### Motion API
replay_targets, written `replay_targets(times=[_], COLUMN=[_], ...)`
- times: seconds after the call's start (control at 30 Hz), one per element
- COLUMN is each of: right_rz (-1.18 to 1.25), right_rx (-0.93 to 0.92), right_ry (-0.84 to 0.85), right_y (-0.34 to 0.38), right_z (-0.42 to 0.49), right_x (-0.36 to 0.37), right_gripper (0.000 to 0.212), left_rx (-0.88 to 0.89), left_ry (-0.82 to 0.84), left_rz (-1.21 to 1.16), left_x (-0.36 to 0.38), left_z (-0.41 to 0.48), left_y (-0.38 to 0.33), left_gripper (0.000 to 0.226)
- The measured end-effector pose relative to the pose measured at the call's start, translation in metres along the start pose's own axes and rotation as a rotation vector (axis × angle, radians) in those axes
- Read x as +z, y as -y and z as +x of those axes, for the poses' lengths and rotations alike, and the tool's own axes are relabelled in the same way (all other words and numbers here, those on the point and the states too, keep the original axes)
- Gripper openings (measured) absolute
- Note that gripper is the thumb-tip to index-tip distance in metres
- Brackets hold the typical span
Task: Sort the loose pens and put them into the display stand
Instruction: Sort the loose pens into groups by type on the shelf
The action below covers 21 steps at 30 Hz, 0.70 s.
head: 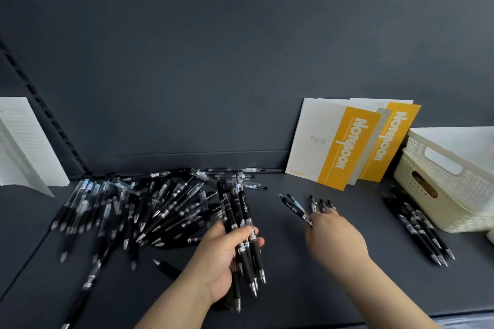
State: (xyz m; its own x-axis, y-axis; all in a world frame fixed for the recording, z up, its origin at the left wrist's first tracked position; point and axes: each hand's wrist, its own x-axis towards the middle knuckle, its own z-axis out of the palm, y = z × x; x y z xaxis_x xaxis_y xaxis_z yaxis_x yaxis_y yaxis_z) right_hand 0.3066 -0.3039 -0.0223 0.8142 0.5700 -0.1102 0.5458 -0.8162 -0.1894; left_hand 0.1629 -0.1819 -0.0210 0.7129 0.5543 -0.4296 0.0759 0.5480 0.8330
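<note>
Shelf [294,288] is dark and flat, with its front edge running along the bottom right of the view and a dark back panel [213,75] closing off the far side. A slotted upright [40,104] slants down the left, and a white lined sheet [24,141] leans beside it. On the right the room is bounded by a cream perforated basket [441,184], with two yellow-and-white notebooks [339,147] propped against the back panel just left of it. Bare shelf lies between the loose pen pile [149,205] and a tidy row of pens [419,232] next to the basket, and along the front strip. The pile spreads across the left half, black and clear pens crossing at all angles, reaching back to the panel. One stray pen [165,267] lies nearer the front, just left of the left wrist. Left hand [222,264] is palm up, fingers and thumb curled round a bundle of black pens [240,222], tips pointing toward the camera, bundle at the right edge of the pile. Right hand [334,238] is seen from the back and blurred, fingers curled over the near ends of a small fan of pens [296,208] that stick out away from it; cannot tell if these are lifted off the shelf. The two hands are apart, with the row by the basket well to the right of the right hand.
</note>
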Motion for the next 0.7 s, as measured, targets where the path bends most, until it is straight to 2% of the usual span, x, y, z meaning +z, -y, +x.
replay_targets(times=[0.1, 0.17, 0.27, 0.37, 0.4, 0.47, 0.6, 0.7], right_rz=[-0.070, -0.041, 0.301, 0.690, 0.752, 0.842, 0.840, 0.851], right_rx=[-0.008, -0.035, -0.161, -0.282, -0.301, -0.304, -0.285, -0.267], right_ry=[0.019, -0.049, -0.166, -0.036, 0.024, 0.105, 0.182, 0.143], right_y=[-0.005, -0.006, -0.005, 0.007, 0.009, 0.006, -0.013, -0.020], right_z=[-0.003, -0.006, -0.012, -0.026, -0.030, -0.034, -0.036, -0.040], right_x=[0.007, 0.005, -0.005, -0.010, -0.008, -0.005, -0.008, -0.011], right_gripper=[0.021, 0.021, 0.023, 0.011, 0.008, 0.015, 0.040, 0.040], left_rx=[-0.014, -0.006, 0.014, 0.048, 0.055, 0.045, -0.020, -0.027], left_ry=[-0.001, -0.006, -0.015, 0.006, 0.026, 0.054, 0.107, 0.137], left_rz=[-0.012, 0.005, 0.031, 0.041, 0.041, 0.024, -0.021, -0.008], left_x=[0.010, 0.015, 0.024, 0.038, 0.043, 0.052, 0.065, 0.079], left_z=[-0.001, -0.002, -0.005, -0.006, -0.007, -0.007, -0.007, -0.008], left_y=[0.006, 0.009, 0.012, 0.015, 0.016, 0.016, 0.019, 0.021], left_gripper=[0.009, 0.008, 0.012, 0.021, 0.022, 0.023, 0.020, 0.021])
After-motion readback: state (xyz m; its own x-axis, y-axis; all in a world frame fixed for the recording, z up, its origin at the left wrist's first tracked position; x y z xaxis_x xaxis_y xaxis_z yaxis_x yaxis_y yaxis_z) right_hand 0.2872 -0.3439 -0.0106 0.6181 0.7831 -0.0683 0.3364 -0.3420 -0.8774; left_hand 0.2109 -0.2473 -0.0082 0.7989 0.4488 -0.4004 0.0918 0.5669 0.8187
